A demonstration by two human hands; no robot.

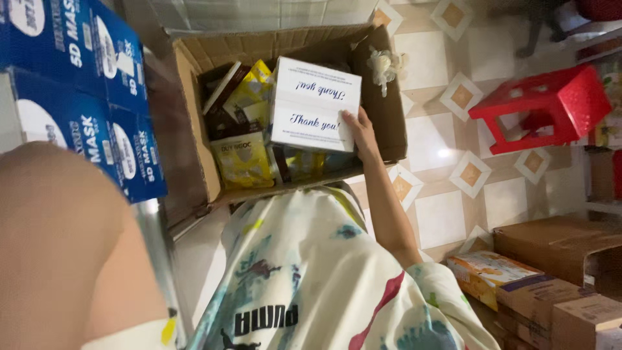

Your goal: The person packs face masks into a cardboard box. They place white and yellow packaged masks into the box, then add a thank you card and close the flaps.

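My right hand (360, 131) grips the near right edge of a white rectangular box (313, 104) with blue script on its top. I hold that box over an open brown cardboard carton (192, 91) on the floor. Inside the carton lie yellow packets (243, 159) and dark brown packets (220, 97), partly hidden under the white box. My left upper arm (65, 246) fills the lower left of the view, but its hand is out of frame. My patterned pale shirt (304, 272) covers the bottom centre.
Blue and white boxes (71, 97) are stacked at the left. A red plastic stool (541, 107) stands on the tiled floor at the right. Several cardboard boxes (557, 259) sit at the lower right. A pale crumpled clump (385, 65) rests on the carton's far right flap.
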